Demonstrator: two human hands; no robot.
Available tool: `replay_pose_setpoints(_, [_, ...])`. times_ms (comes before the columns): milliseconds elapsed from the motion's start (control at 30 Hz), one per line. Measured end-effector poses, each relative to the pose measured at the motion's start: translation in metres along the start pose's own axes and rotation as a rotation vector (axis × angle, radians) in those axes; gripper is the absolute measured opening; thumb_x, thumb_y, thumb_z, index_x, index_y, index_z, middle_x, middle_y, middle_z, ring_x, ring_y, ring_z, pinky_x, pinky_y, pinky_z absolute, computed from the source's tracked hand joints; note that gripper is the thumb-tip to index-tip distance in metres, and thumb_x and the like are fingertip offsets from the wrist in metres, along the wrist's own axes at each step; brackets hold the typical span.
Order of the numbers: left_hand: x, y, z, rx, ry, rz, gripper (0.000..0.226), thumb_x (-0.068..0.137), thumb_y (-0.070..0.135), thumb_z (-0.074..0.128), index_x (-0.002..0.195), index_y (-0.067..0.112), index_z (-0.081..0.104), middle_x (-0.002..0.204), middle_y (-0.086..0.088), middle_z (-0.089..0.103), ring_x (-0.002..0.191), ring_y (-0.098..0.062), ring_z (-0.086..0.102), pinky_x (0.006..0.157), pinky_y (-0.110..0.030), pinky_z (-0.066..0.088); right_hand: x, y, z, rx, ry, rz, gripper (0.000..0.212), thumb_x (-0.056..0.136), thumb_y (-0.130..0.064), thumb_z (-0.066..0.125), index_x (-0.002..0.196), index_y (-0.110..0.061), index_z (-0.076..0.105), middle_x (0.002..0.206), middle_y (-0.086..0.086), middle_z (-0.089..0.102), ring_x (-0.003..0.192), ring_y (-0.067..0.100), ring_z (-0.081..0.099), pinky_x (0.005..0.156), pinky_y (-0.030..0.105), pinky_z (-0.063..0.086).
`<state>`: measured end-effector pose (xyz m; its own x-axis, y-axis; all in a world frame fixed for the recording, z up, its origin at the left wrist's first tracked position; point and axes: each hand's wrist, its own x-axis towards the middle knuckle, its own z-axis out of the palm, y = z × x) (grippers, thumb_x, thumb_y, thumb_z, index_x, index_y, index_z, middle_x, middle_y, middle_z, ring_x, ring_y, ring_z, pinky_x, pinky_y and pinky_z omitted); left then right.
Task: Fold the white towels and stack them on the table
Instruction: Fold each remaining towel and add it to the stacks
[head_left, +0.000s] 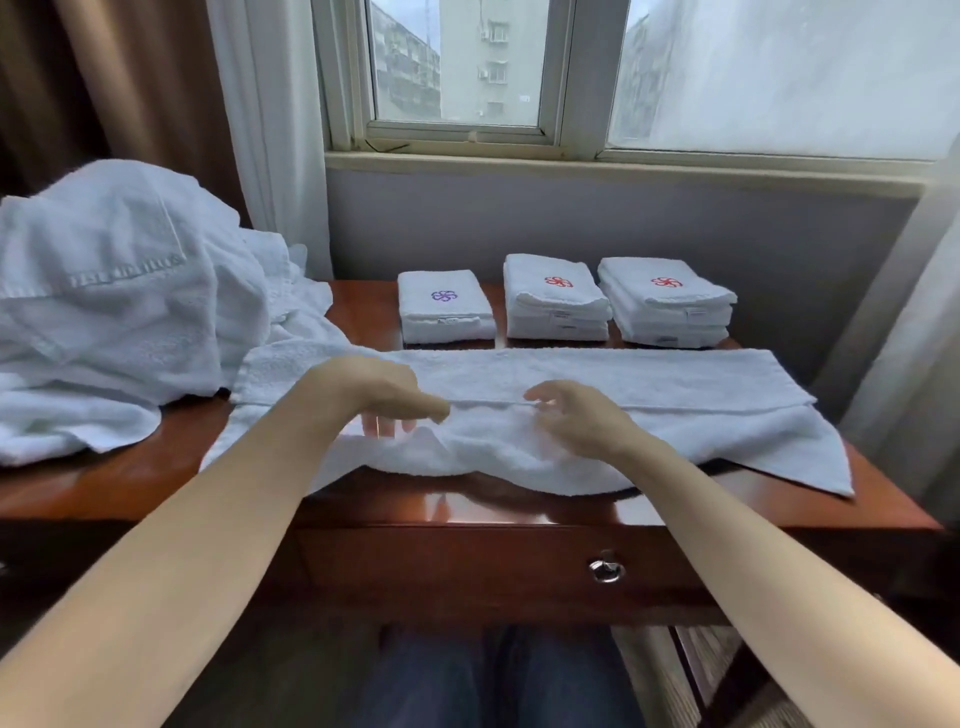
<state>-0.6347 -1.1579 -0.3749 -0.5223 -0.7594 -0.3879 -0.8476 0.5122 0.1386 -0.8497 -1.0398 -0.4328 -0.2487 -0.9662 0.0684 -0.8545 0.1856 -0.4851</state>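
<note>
At the near middle of the desk (467, 506), the fingers (387, 425) of the left hand (374, 389) are bending downward and sinking behind a raised ridge of the long towel (649, 379). As I judge, they are grasping the cloth there to lift its near half. The fingers (543, 397) of the right hand (576, 415) are curling loosely over the hem line, and I cannot tell if they are pinching it. Both hands are working close together, probably because the next fold is starting from the centre. The long towel is lying across the desk from side to side, its far part flat and seemingly doubled, its near edge wrinkling, its near right corner spreading out slantwise. Behind it three folded stacks (556, 299) are standing in a row, and a heap of unfolded towels (114, 291) is resting at the left.
</note>
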Motion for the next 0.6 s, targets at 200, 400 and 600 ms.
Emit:
replay_pose_setpoints(200, [0.016, 0.093, 0.016, 0.055, 0.424, 0.331, 0.038, 0.095, 0.053, 0.047, 0.094, 0.023, 0.071, 0.100, 0.009, 0.071, 0.090, -0.014, 0.062, 0.065, -0.029, 0.045, -0.032, 0.038, -0.029, 0.060, 0.286, 0.102, 0.033, 0.095, -0.014, 0.050, 0.124, -0.024, 0.063, 0.125, -0.004, 0.063, 0.117, 0.015, 0.056, 0.098, 0.037, 0.047])
replay_pose_setpoints(400, [0.025, 0.181, 0.054, -0.138, 0.305, 0.665, 0.039, 0.089, 0.055, 0.060, 0.119, 0.031, 0.064, 0.116, 0.011, 0.064, 0.103, -0.009, 0.059, 0.088, -0.036, 0.052, -0.078, 0.091, -0.056, -0.056, 0.531, 0.229, 0.016, 0.086, -0.009, 0.054, 0.092, -0.024, 0.055, 0.086, -0.004, 0.056, 0.083, 0.018, 0.055, 0.061, 0.028, 0.041])
replay_pose_setpoints(600, [0.036, 0.225, 0.070, 0.166, 0.218, 0.710, 0.063, 0.075, 0.041, 0.069, 0.132, 0.033, 0.044, 0.121, 0.004, 0.050, 0.101, -0.018, 0.050, 0.076, -0.034, 0.043, -0.109, 0.128, -0.076, -0.168, 0.246, 0.424, 0.028, 0.080, -0.017, 0.056, 0.108, -0.024, 0.059, 0.105, -0.002, 0.065, 0.099, 0.019, 0.059, 0.081, 0.032, 0.050])
